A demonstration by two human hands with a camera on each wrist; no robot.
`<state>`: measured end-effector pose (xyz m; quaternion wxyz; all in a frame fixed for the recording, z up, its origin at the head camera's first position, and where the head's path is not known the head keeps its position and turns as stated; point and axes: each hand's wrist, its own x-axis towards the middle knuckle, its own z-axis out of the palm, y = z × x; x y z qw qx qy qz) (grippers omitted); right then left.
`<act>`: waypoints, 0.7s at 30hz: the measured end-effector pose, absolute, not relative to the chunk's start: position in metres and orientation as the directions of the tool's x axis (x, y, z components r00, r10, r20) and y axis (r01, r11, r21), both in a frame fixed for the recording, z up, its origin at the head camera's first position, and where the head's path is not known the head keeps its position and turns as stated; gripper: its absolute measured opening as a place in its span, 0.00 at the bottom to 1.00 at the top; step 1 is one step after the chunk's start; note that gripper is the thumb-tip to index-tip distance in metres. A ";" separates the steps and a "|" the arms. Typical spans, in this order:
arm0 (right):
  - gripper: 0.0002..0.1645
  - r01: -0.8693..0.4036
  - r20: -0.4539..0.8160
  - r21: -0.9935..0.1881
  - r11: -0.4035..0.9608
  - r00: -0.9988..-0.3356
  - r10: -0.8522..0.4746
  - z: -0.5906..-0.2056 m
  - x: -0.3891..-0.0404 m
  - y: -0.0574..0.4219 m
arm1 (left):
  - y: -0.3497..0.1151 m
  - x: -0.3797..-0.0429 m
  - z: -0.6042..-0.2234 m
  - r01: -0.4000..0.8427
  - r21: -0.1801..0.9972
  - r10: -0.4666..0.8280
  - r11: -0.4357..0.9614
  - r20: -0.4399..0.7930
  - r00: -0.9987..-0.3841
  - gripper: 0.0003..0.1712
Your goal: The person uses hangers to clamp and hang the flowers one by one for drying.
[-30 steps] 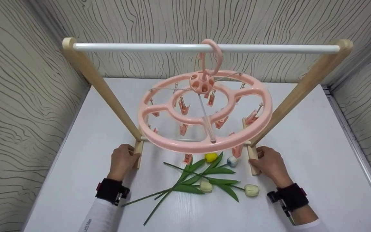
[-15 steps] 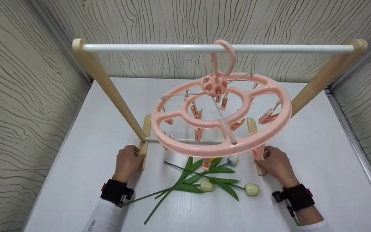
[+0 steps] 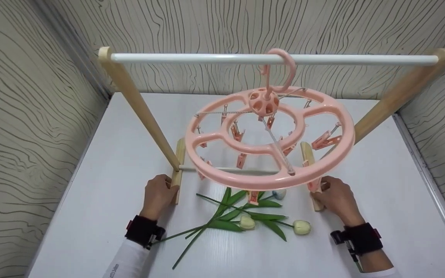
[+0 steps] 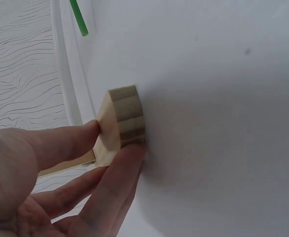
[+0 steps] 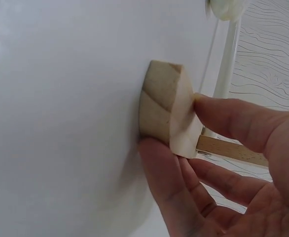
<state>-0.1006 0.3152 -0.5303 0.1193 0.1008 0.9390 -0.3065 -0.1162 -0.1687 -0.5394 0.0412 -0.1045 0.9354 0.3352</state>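
Note:
A wooden rack with a white top bar (image 3: 191,58) stands on the table, its two feet pointing toward me. My left hand (image 3: 158,195) pinches the front end of the left wooden foot (image 4: 107,126) between thumb and fingers. On the other side, my right hand (image 3: 338,197) pinches the right wooden foot (image 5: 169,108) the same way. From the bar hangs a pink round clip hanger (image 3: 269,181) by its hook (image 3: 291,73). Several pink clothes pegs (image 3: 241,160) dangle under its ring, and one overlaps the right foot in the head view.
Several artificial tulips with green stems lie crossed on the white table (image 3: 102,193), between the hands and in front of the rack. Two pale tulip heads (image 3: 302,227) show. A wood-grain patterned wall (image 3: 191,23) closes the back and sides.
Both hands have slid the rack to the right across the table, the hanger swaying along with it. The tulips have stayed in place.

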 end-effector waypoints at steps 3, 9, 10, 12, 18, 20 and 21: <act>0.26 0.246 -0.260 -0.552 0.796 -0.959 0.116 -0.531 -0.099 0.317 | -0.166 -0.115 -0.539 -0.212 0.619 -0.164 0.756 -0.135 -0.977 0.14; 0.21 0.209 -0.223 -0.547 0.811 -0.970 0.099 -0.531 -0.099 0.321 | -0.164 -0.113 -0.539 -0.203 0.616 -0.154 0.761 -0.133 -0.979 0.13; 0.21 0.209 -0.224 -0.545 0.812 -0.970 0.099 -0.531 -0.099 0.321 | -0.163 -0.113 -0.540 -0.202 0.615 -0.152 0.762 -0.133 -0.979 0.13; 0.23 0.225 -0.238 -0.545 0.808 -0.965 0.108 -0.531 -0.098 0.321 | -0.163 -0.113 -0.540 -0.201 0.615 -0.151 0.762 -0.133 -0.980 0.13; 0.29 0.282 -0.293 -0.536 0.796 -0.946 0.138 -0.532 -0.094 0.322 | -0.161 -0.111 -0.541 -0.211 0.616 -0.157 0.759 -0.143 -0.977 0.13; 0.29 0.296 -0.306 -0.536 0.791 -0.941 0.145 -0.532 -0.094 0.322 | -0.161 -0.111 -0.541 -0.215 0.613 -0.156 0.760 -0.149 -0.976 0.13; 0.28 0.303 -0.313 -0.539 0.786 -0.938 0.148 -0.532 -0.094 0.322 | -0.161 -0.111 -0.542 -0.215 0.611 -0.155 0.762 -0.151 -0.976 0.13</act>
